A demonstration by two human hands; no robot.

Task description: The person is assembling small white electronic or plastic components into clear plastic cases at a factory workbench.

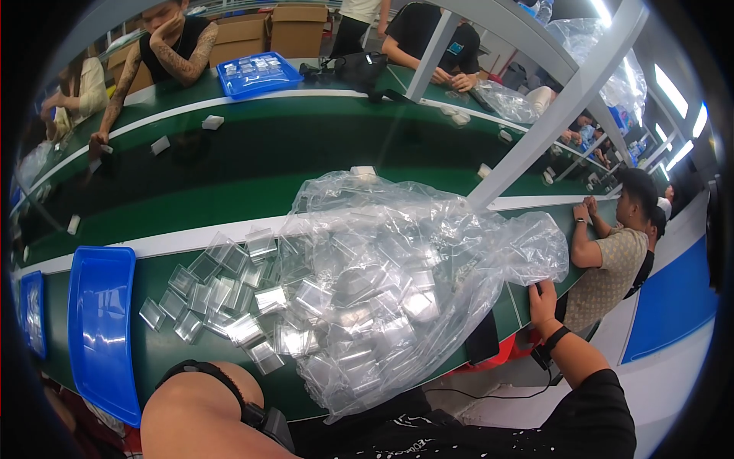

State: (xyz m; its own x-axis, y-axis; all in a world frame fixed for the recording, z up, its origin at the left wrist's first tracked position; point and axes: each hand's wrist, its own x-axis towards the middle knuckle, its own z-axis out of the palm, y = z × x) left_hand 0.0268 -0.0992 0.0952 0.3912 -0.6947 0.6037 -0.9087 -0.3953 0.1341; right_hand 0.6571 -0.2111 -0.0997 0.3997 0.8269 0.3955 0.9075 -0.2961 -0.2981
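We have some clear, rectangular plastic cases out on the green tabletop, many left inside the transparent plastic bag. Our right hand's bent fingers meet its edge, grip unclear; our left hand's fingers are hidden.

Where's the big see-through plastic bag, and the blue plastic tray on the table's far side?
Big see-through plastic bag point(462, 264): head view, crinkled side wall.
Blue rectangular plastic tray point(264, 89): head view, near rim.

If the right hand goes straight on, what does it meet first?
The right hand would likely meet the clear plastic bag just beyond the fingertips; whether they already touch is unclear.
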